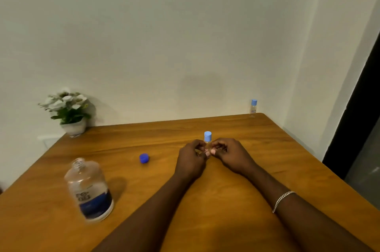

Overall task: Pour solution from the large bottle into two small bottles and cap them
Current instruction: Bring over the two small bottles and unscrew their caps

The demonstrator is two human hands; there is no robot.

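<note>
A small bottle (207,141) is held upright, light-blue cap up, between the left hand (192,161) and right hand (230,154), both closed on its body at mid-surface (226,200). The large bottle (88,190) stands uncapped at left, neck upward; its blue cap (144,158) lies between. A 2nd capped bottle (253,107) stands at the far corner.

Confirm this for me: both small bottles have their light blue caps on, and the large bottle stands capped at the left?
Not quite. In the head view the large bottle is uncapped; its dark blue cap lies on the table. The small bottle between the hands and the far small bottle are capped.
</note>
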